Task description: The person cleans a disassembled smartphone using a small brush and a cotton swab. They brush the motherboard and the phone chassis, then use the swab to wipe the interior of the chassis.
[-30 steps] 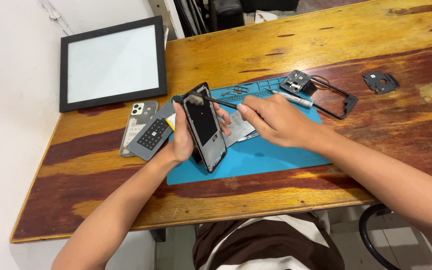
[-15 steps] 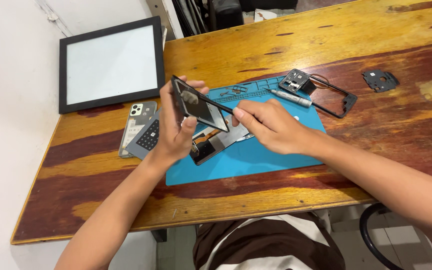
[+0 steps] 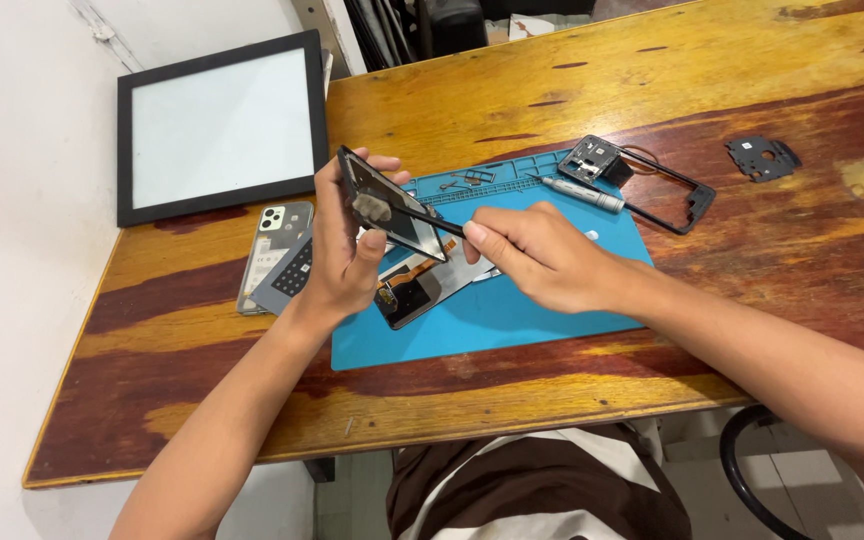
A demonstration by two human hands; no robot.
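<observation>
Head view, only one. Left hand sits centre-left of frame, closed round a dark phone panel, thumb on its face, fingers behind it. Panel's held up off the mat, tilted, top corner toward upper left. A pale grey blob sits on the panel near the thumb; can't tell what it is.

Right hand is just right of centre, fingers pinched shut on a thin black tool. Tool runs left from the fingertips & its far end lies across the panel face, touching it near the grey blob.

Under both hands: blue mat on the wooden worktop. On the mat, just below the panel, an opened phone body w/ copper-coloured flex showing, partly hidden by the hands. Upper edge of mat: a silver screwdriver lying flat, small tweezers-like bits to its left.

Right of the mat's top corner, a black phone frame, empty in the middle, half on the mat, half on the wood. Further right, well apart, a small black plate.

Left of the left hand, two phone backs lying flat side by side, one pale w/ camera cluster. Upper left: a black-framed white panel flat on the worktop.

Bottom of frame: person's lap in brown & white striped cloth.
</observation>
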